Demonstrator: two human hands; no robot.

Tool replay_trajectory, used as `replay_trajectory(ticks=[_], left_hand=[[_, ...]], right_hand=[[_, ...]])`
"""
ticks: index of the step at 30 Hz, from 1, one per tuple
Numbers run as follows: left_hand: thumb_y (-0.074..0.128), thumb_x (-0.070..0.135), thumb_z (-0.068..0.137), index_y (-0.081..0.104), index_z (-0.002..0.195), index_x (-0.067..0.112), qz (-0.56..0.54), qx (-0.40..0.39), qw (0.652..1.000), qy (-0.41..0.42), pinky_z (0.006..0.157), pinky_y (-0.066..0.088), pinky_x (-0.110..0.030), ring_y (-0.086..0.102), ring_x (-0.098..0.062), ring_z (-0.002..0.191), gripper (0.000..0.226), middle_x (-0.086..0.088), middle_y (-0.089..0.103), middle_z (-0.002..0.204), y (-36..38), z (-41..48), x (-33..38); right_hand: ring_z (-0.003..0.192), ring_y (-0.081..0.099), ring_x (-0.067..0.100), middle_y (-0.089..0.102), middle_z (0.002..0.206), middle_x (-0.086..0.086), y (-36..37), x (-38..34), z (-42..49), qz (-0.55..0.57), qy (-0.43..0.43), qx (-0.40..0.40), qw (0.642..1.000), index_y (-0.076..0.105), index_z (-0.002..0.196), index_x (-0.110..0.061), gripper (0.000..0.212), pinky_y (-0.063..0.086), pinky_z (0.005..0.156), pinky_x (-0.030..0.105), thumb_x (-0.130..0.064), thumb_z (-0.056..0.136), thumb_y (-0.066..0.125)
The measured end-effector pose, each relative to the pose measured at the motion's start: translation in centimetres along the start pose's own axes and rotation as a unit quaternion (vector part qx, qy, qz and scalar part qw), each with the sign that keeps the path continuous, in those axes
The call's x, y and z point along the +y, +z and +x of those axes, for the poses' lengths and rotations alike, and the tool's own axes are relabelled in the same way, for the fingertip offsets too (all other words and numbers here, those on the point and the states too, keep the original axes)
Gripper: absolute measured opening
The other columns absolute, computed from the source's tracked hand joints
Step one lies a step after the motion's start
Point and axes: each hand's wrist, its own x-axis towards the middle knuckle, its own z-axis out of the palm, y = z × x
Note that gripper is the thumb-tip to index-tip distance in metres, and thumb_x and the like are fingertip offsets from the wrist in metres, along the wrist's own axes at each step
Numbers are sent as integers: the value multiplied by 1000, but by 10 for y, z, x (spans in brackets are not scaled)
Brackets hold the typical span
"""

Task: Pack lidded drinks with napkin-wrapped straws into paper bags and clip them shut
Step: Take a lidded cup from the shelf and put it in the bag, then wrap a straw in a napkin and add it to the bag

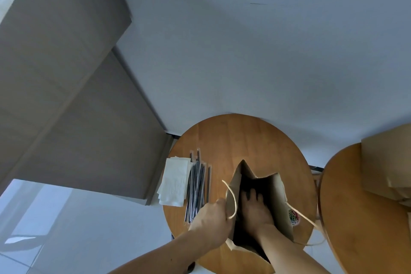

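One open paper bag [280, 193] stands on a round wooden worktop [233, 140], both hands at it.
The left hand [211, 220] grips the bag's brown rim by its cord handle [231, 198]. The right hand [253, 209] reaches inside, fingers spread and holding nothing. One napkin stack [175, 182] and a bundle of wrapped straws [196, 187] lie left of the bag, coloured clips [293, 216] right. A second worktop [347, 196], grey cabinet [66, 95] and white wall [244, 40] surround it.

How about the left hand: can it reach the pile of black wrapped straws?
Probably yes: the black wrapped straws lie right beside the left hand, nothing between, though it must first release the brown paper bag.
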Motion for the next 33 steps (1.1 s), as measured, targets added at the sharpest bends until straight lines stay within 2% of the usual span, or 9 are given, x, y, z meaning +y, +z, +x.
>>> replay_trajectory(ticks=[3, 6, 10, 13, 18, 25, 28, 30, 33], left_hand=[[46, 29, 97, 52, 98, 25, 4, 2, 1000, 14, 73, 61, -34, 63, -11, 73, 8, 8, 60, 81, -1, -2, 2], [47, 39, 95, 52, 104, 27, 11, -7, 1000, 10, 71, 61, -35, 65, -11, 73, 16, 7, 62, 83, -6, 1, 4], [56, 51, 85, 46, 124, 30, 4, -103, 994, 21, 79, 61, -35, 66, -9, 85, 46, 7, 66, 104, -27, 5, 7], [72, 48, 77, 30, 144, 34, 30, -190, 980, 61, 97, 51, -30, 57, -14, 112, 80, 2, 51, 142, -53, 9, 10], [65, 35, 86, 28, 151, 23, 97, -50, 990, 87, 108, 41, -40, 43, -25, 134, 75, -5, 39, 152, -103, 21, 18], [57, 31, 92, 57, 129, 21, 20, 80, 995, 47, 98, 47, -40, 54, -22, 117, 38, 0, 58, 130, -147, 34, -32], [55, 32, 93, 50, 138, 24, -11, 76, 997, -30, 97, 50, -42, 56, -21, 117, 46, -1, 54, 137, -150, 42, -78], [55, 33, 93, 48, 140, 24, -32, 68, 995, -66, 93, 51, -37, 56, -21, 117, 49, 0, 52, 139, -150, 50, -104], [55, 35, 92, 50, 139, 25, -51, 56, 993, -90, 91, 50, -34, 56, -20, 116, 49, 2, 52, 139, -144, 65, -133]], right_hand=[[133, 31, 33, 24, 148, 13, -16, -4, -10, 51, 6, 3, 999, 15, 149, -20, 75, 31, 112, 44, -43, 89, 54], [134, 33, 31, 31, 144, 13, -53, -4, -27, 72, -10, 10, 997, 27, 144, -16, 64, 29, 113, 40, -33, 89, 57], [108, 55, 26, 52, 123, 7, -119, 2, -62, 83, -65, 9, 994, 51, 117, -15, 25, 46, 83, 34, -17, 92, 52], [87, 61, 22, 57, 106, 2, -160, 6, -87, 85, -85, 78, 990, 57, 117, -14, 27, 48, 68, 32, -8, 93, 47], [123, 53, 21, 54, 138, 4, -205, 0, -94, 176, -90, 212, 957, 49, 140, -14, 42, 45, 101, 32, -10, 100, 41], [122, 53, 20, 54, 138, 1, -194, -84, -41, 323, -97, 152, 929, 47, 141, -16, 43, 39, 90, 24, -28, 99, 48], [94, 62, 22, 64, 104, 1, -165, -127, -6, 335, -72, 97, 934, 60, 112, -14, 25, 48, 69, 28, -31, 98, 49], [65, 54, 14, 53, 75, -3, -140, -146, 17, 322, -43, 62, 944, 54, 91, -16, 13, 37, 49, 24, -27, 96, 50], [47, 44, 6, 45, 59, -5, -99, -162, 46, 317, 7, 29, 948, 43, 64, -18, 33, 28, 35, 15, -22, 94, 54]])
